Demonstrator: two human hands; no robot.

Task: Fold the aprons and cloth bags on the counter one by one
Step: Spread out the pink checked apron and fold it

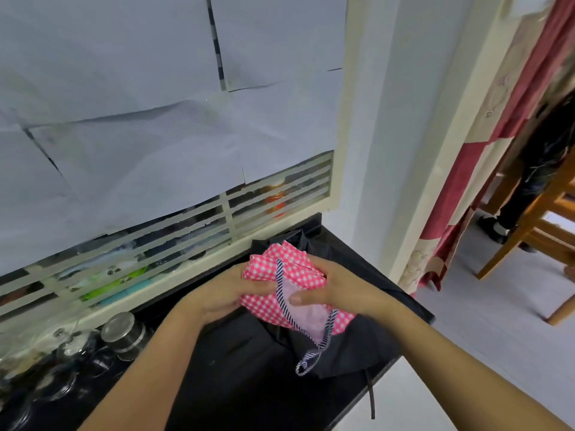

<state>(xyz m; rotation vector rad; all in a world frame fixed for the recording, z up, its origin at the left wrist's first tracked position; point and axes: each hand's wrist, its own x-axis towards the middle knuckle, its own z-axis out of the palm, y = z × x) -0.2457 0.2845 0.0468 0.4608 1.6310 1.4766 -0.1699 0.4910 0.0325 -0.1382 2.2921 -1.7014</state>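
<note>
We're seeing the striped strap (306, 365) dangling loose just over the near part of the black cloth (357, 346), so it's probably going to end up trapped in a fold. Right above that black cloth we're holding the pink checked cloth (289, 259) all bunched up. The left hand (217, 293) fingers are curling round its side, and the right hand (329, 287) is pinching it, thumb on the pale lining. Folding it this wadded is risking a lumpy mess. Spreading it could be dragging the black cloth off the tabletop (217, 384), or bumping the steel jars (123, 331) left of the black cloth.
</note>
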